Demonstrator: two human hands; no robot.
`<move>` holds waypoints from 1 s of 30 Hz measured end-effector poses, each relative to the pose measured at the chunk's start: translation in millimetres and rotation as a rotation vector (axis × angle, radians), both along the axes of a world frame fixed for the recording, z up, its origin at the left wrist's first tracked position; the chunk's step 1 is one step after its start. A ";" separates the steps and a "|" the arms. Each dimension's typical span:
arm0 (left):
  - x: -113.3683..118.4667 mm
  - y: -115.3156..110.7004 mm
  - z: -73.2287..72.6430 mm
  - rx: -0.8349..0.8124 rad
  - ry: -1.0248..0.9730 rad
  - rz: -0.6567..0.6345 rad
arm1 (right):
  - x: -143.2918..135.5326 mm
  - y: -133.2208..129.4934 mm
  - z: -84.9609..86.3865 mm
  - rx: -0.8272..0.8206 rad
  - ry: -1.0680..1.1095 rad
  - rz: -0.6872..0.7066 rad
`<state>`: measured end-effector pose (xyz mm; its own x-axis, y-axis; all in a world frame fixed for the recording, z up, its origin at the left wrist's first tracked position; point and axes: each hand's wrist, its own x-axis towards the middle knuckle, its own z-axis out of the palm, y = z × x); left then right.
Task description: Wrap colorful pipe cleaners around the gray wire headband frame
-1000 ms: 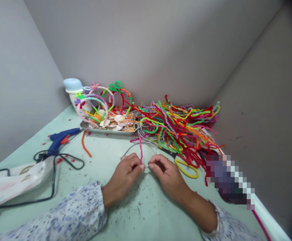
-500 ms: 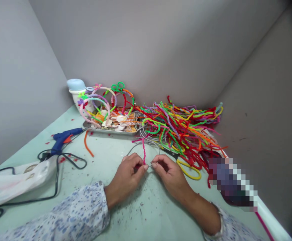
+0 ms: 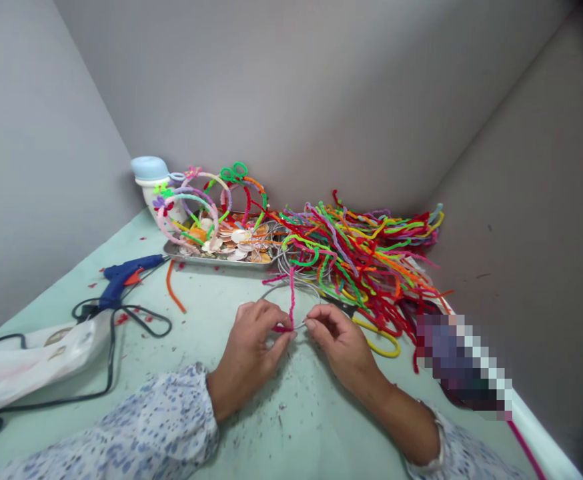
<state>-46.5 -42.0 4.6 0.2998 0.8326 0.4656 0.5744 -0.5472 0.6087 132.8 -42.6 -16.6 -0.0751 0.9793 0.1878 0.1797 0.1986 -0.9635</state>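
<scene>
My left hand (image 3: 251, 357) has its thumb and fingertips closed around the lower part of a bright pink pipe cleaner (image 3: 292, 297). That pipe cleaner is wound at a thin grey wire ring (image 3: 299, 326), with one end standing up. A pinch of my right hand (image 3: 344, 347) grips the ring just to the right of the winding. The far side of the ring arches over the table behind my fingers. Beyond my right hand lie scissors with yellow handles (image 3: 382, 347), their blades partly under the pipe cleaners.
A metal tray (image 3: 221, 262) holds round pieces and decorated headbands (image 3: 162, 230), beside a blue-lidded cup (image 3: 150, 170). Loose pipe cleaners (image 3: 356, 247) are heaped at right. At left are a blue glue gun (image 3: 121, 277) with its cord, an orange pipe cleaner (image 3: 173, 290) and a white plastic bag (image 3: 46, 360).
My left fingers have lifted and parted slightly, showing more of the pink winding. The upright pink end has shifted a little right. My right hand keeps its pinch on the ring.
</scene>
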 end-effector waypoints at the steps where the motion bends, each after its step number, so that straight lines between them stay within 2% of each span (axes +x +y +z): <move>1: 0.0 0.2 0.4 0.002 0.000 -0.005 | -0.2 -0.2 0.3 -0.001 0.015 -0.002; 8: -1.1 0.4 1.1 0.003 -0.039 -0.024 | -2.2 -1.9 1.3 -0.098 0.216 -0.002; 15: -0.7 -0.6 2.1 0.006 -0.037 -0.016 | -1.8 -0.4 -3.5 -0.094 0.115 -0.002; 21: -1.8 0.8 1.8 0.040 -0.043 -0.029 | -1.6 -0.1 -3.5 -0.075 0.109 0.015; 30: -2.3 0.2 -0.7 0.078 -0.043 0.018 | -0.8 -0.4 -1.4 -0.069 0.102 0.031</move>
<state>-48.8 -41.8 3.9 0.2639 0.7984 0.5412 0.5588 -0.5839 0.5889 131.9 -43.0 -18.0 -0.0900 0.9877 0.1280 0.0751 0.1348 -0.9880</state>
